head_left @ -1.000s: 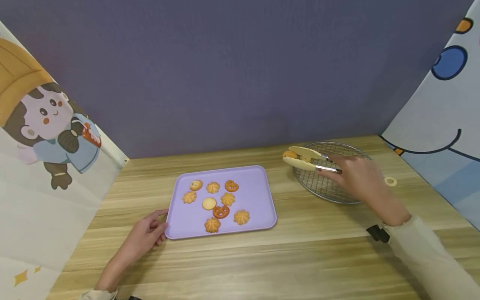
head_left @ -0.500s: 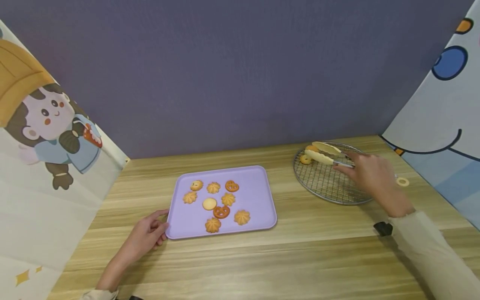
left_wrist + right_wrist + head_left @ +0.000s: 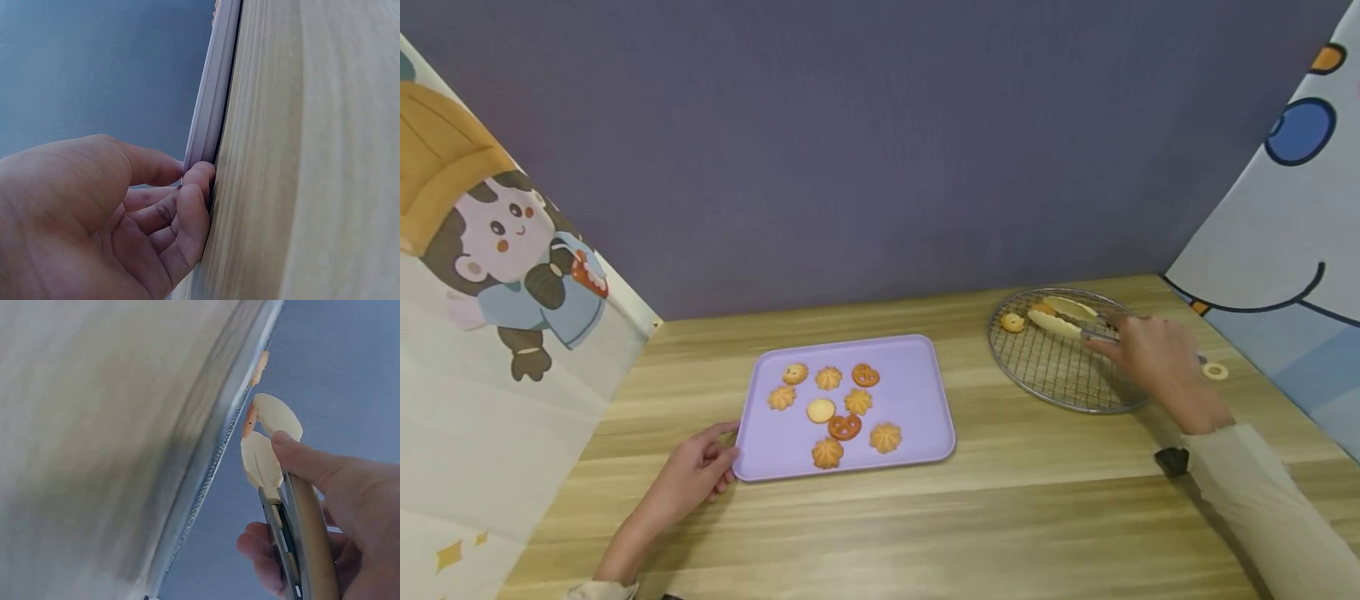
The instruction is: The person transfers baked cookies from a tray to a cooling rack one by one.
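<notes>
My left hand [image 3: 688, 475] holds the near left corner of a lilac tray [image 3: 917, 400], its thumb on the rim and its fingers curled against the side in the left wrist view. Several swirl cookies [image 3: 885, 437], a round cookie [image 3: 821, 410] and two pretzels [image 3: 845, 427] lie on the tray. My right hand [image 3: 1157, 357] grips tongs [image 3: 309, 537] with cream tips, low over a round wire rack [image 3: 1060, 375]. One cookie [image 3: 1042, 309] sits at the tong tips, partly hidden; whether it is pinched I cannot tell. Another cookie [image 3: 1012, 322] lies on the rack's left side.
Tray and rack stand on a wood-grain table [image 3: 880, 533], with a strip of bare wood between them. A dark wall [image 3: 880, 167] closes off the back. Cartoon-printed panels [image 3: 557, 400] rise at both sides.
My right hand has carried the tongs rightward, from the rack's left edge to farther over it. A cookie now lies uncovered at the rack's left. My left hand has stayed at the tray corner.
</notes>
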Demonstrator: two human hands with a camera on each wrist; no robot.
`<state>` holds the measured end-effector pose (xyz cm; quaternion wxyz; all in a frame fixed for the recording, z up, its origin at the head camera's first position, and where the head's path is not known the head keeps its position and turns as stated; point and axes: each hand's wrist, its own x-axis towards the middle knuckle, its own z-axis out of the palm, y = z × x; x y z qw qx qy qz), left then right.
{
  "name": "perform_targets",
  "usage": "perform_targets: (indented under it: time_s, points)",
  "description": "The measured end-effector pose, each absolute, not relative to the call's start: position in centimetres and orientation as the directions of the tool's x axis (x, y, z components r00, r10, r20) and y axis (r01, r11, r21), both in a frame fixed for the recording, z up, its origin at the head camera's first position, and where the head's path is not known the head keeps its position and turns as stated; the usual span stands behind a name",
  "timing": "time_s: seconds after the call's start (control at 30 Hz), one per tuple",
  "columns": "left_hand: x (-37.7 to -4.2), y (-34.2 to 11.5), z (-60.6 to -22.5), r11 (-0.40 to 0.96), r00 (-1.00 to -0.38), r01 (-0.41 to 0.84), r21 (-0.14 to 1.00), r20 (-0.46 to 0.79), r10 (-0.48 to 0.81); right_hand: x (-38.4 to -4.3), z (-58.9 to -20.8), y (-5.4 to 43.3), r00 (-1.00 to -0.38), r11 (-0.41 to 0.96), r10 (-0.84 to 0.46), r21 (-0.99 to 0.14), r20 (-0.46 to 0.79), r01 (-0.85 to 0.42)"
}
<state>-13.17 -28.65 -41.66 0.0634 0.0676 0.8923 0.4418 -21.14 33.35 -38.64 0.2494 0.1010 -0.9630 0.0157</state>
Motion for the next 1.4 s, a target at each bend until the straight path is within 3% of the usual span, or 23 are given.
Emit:
perform_targets:
  time_s: [0.9, 1.23, 1.4]
  points:
    - [-13.3, -28.5, -41.6, 0.599, -0.983, 0.009, 0.801, -0.102, 0.15, -21.0, -38.9, 33.2, -0.835, 0.976, -0.191, 0.013, 0.515, -0.216]
    - [-13.2, -28.5, -41.6, 0.595, -0.984, 0.021, 0.803, -0.09, 0.156, -20.5, -37.5, 31.8, -0.918, 0.986, -0.124, -0.061, 0.377, -0.158]
    - [-13.2, -28.5, -41.6, 0.599, -0.984, 0.019, 0.8, -0.09, 0.152, -20.1, -36.7, 30.5, -0.927, 0.984, -0.137, -0.06, 0.349, -0.168]
